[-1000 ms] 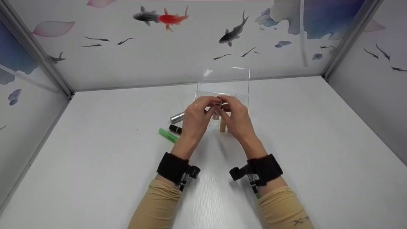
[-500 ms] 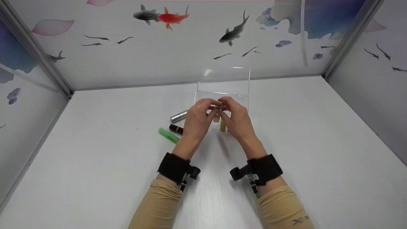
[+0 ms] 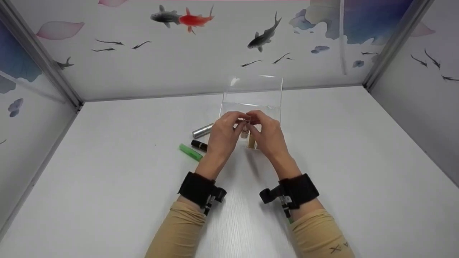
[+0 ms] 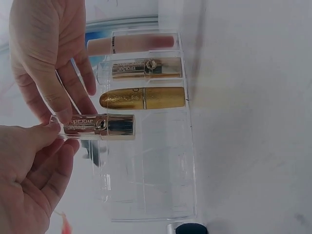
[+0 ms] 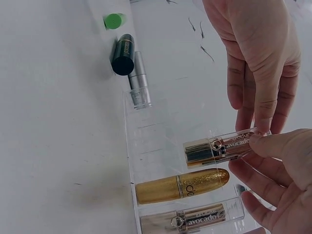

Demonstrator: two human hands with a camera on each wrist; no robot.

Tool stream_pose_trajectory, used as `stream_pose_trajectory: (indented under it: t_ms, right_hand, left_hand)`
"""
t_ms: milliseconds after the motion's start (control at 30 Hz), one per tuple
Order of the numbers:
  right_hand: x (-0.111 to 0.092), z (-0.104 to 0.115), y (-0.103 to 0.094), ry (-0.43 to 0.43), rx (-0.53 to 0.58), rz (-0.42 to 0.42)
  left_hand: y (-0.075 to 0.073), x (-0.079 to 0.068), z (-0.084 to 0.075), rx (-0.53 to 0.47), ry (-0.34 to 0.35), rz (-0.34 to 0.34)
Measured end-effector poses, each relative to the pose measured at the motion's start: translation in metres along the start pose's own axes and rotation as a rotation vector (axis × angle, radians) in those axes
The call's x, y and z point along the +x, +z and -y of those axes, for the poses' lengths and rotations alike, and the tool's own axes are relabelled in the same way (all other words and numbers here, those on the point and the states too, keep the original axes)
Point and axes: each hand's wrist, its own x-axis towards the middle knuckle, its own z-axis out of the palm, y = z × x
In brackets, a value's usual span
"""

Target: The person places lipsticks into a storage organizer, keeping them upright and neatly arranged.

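Observation:
My left hand (image 3: 223,134) and right hand (image 3: 268,132) meet over a clear acrylic lipstick holder (image 3: 281,93). Between thumb and fingers, both pinch the upper end of a clear-cased lipstick (image 4: 100,126) printed "avocado". It is upright, and its lower end overlaps the holder's upper part in both wrist views. Right beside it, a gold lipstick (image 5: 180,187) stands in a compartment. Farther right are a second avocado lipstick (image 4: 146,68) and a pink lip gloss tube (image 4: 136,43). My hands hide much of the holder in the head view.
Left of the holder, a silver tube (image 3: 202,131), a black tube (image 3: 199,145) and a green tube (image 3: 190,152) lie on the white table (image 3: 107,172). Panels printed with fish (image 3: 193,20) enclose the table at the back and sides.
Both hands have come down slightly, and the pinched lipstick sits a little lower in the head view. The tubes on the table have stayed put.

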Motion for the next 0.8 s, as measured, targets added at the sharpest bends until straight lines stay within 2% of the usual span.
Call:
stream_pose_trajectory:
  t_ms: [200, 800]
  right_hand:
    - [-0.0009, 0.0019, 0.0016, -0.002, -0.013, -0.017]
    - [-0.0026, -0.0013, 0.01, 0.003, -0.121, 0.044]
  left_hand:
    - [0.0001, -0.0009, 0.0003, 0.025, 0.002, 0.006]
    - [0.006, -0.0023, 0.0069, 0.082, -0.022, 0.075]
